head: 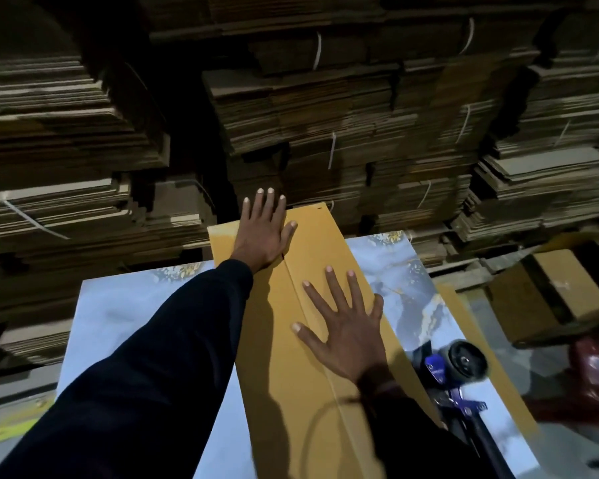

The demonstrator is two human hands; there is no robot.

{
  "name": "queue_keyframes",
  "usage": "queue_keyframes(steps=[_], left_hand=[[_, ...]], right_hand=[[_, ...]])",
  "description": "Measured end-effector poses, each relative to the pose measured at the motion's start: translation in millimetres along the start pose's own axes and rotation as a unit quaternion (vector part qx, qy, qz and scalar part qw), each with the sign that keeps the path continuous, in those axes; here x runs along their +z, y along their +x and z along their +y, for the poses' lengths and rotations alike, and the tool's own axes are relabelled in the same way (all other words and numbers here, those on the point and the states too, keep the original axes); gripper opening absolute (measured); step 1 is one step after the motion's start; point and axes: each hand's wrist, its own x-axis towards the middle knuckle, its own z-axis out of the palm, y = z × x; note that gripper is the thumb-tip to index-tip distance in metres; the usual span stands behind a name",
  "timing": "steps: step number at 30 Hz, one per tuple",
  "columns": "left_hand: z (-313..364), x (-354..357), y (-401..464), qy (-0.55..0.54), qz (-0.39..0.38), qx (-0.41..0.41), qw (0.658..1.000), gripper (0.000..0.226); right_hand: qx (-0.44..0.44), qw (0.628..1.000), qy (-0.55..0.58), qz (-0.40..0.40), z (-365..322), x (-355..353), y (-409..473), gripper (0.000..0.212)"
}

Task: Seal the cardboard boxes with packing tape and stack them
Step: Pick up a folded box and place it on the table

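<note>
Cardboard fills most of what we see: a long yellow-brown box point(312, 340) lies on the marbled table point(125, 323), running from about 12 o'clock down to 6 o'clock under our arms. Our left hand point(261, 236) lies flat on its far end at 12 o'clock, fingers straight and close together, the tips reaching past the far edge. Our right hand point(343, 326) presses flat on the middle of the box, just right of the centre seam, fingers spread wide. Both flaps look closed and meet along that seam, yet we can make out no strip of tape on it (the light is dim, so a clear strip could escape us). We judge the sealing of this box not yet done: the flaps are only being held down. The tape gun point(464, 378) lies on the table at 4 o'clock, just beside the box and untouched by either hand. Another box point(547, 292) sits off the table at 3 o'clock; whether it is sealed we cannot tell. Bundled flat cartons point(343, 133) rise behind at 12 o'clock. Taping and stacking appear to remain ahead.
</note>
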Motion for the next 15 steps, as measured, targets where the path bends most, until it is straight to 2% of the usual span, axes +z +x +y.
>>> queue_keyframes(steps=[6,15], left_hand=[[28.1,1.7,-77.3,-0.014,-0.013,0.053,0.998,0.069],[98.7,-4.7,-197.1,-0.028,-0.031,0.054,0.998,0.070]], right_hand=[[-0.002,1.000,-0.007,-0.021,1.5,-4.7,-4.5,0.081],[-0.038,0.998,0.002,-0.044,30.5,-10.1,-75.4,0.086]])
